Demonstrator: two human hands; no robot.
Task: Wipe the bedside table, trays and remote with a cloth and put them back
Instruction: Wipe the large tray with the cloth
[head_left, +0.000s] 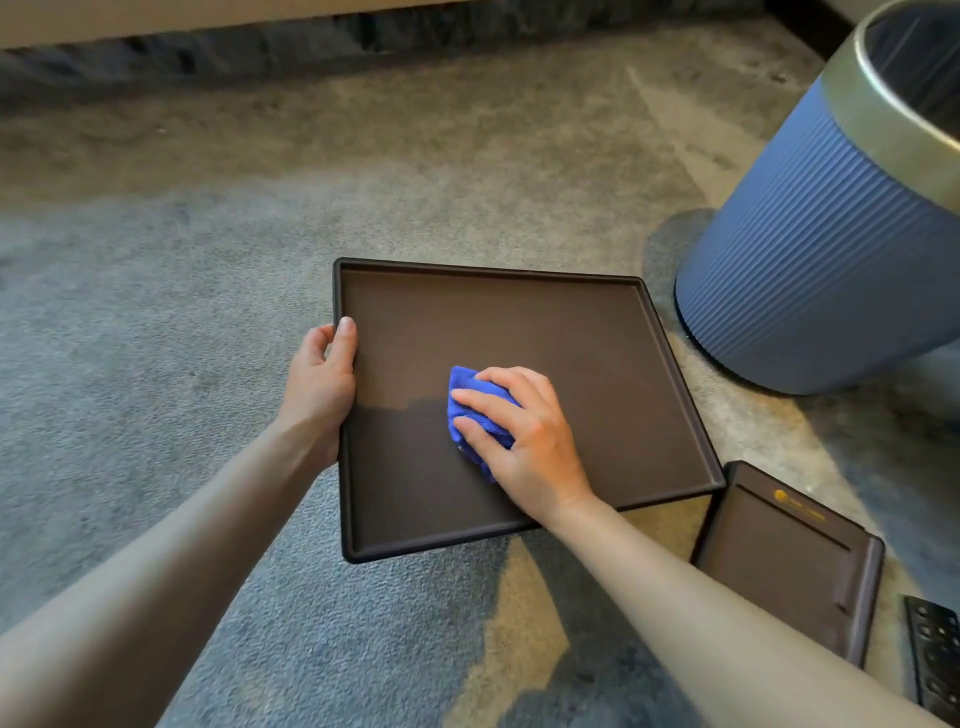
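The large brown tray (545, 322) lay directly before the person, above the grey carpet (156, 312). Its near edge seemed lifted clear of the floor, to judge by the shadow beneath. Its sides ran nearly square to the view, the far-right corner turned slightly toward the blue ribbed waste bin (810, 249). No desk showed anywhere in the view.

A bunched blue cloth (470, 395) sat on the tray's inner floor, a little left of centre and in the nearer half. From there most of the bare surface stretched away and to the right, so the coming stroke probably called for a push outward toward the far-right corner. The nearer half looked darker, though whether from shadow or damp could not be told.

The right grip (524, 436) lay over the cloth, fingers spread and bent across it, pressing it down onto the tray. The left grip (322, 384) clasped the tray's left rim, thumb on the upper lip and fingers curled beneath, steadying it. The right was the nearer to the unwiped area.

A smaller brown tray (779, 561) rested on the carpet just beside the large tray's near-right corner. A black remote (935, 654) lay beyond it at the frame's edge, both apparently awaiting their turn.
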